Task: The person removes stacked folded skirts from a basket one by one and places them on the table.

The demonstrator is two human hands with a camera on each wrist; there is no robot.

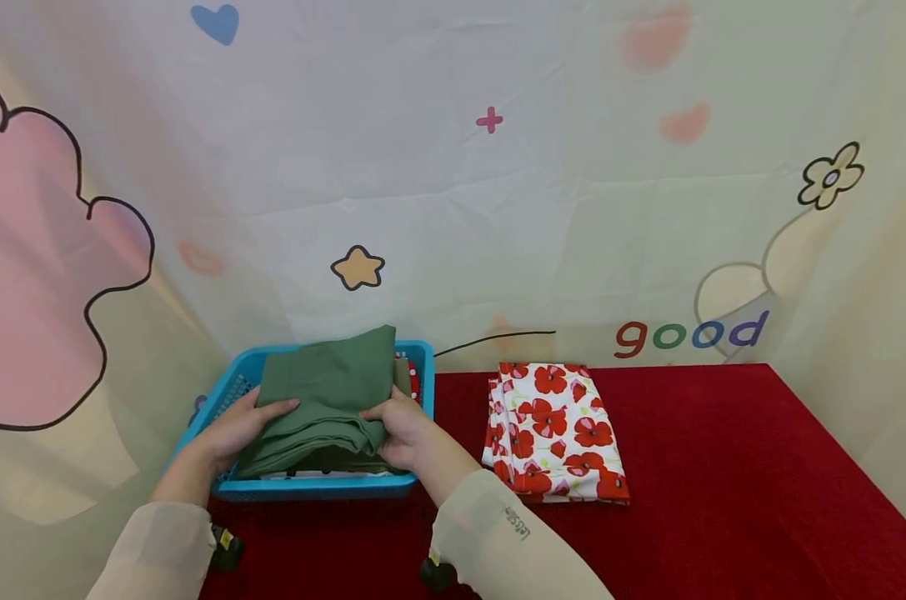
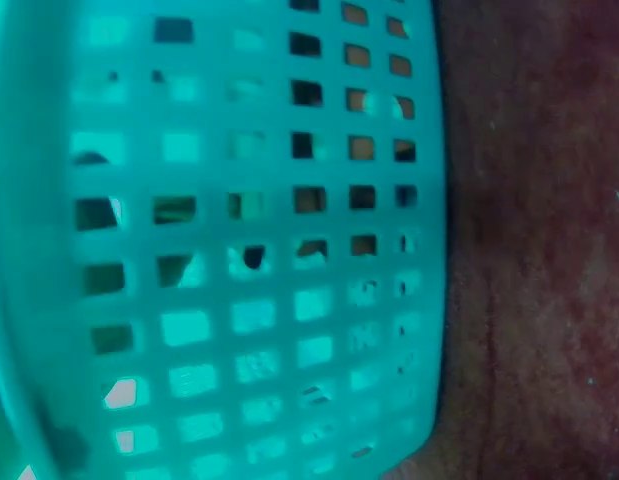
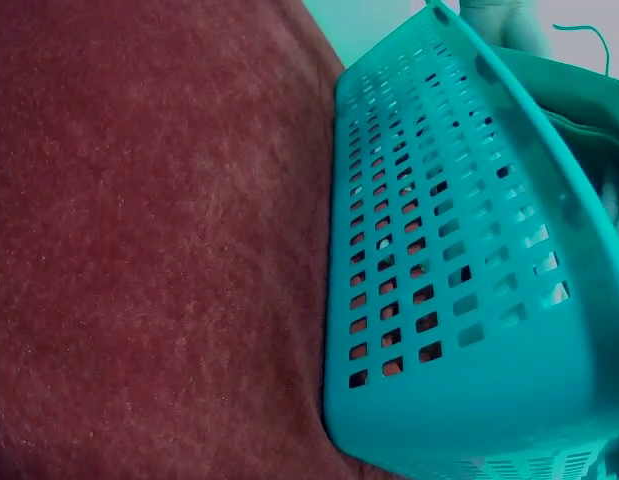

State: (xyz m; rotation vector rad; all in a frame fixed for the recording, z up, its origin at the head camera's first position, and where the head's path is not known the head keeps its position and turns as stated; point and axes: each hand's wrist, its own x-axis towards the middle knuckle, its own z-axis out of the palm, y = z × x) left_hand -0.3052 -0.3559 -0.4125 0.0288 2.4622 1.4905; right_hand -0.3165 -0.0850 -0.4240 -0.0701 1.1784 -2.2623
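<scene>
A folded green cloth [image 1: 328, 383] lies over the blue plastic basket [image 1: 325, 489], held at both sides. My left hand [image 1: 242, 427] grips its left edge, the thumb on top and the other fingers mostly hidden. At the right edge, my right hand [image 1: 405, 431] pinches the fabric near the front folds. Beneath the green cloth are other fabrics; a red one with white dots [image 1: 414, 382] peeks out at the right. In the right wrist view, part of the green cloth [image 3: 579, 95] shows above the basket's perforated side [image 3: 429, 220]. The left wrist view shows mostly basket wall [image 2: 279, 230].
To the right of the basket, a folded white cloth with red poppies [image 1: 550, 425] lies on the red table covering [image 1: 708, 467]. A printed curtain [image 1: 453, 192] hangs right behind the table.
</scene>
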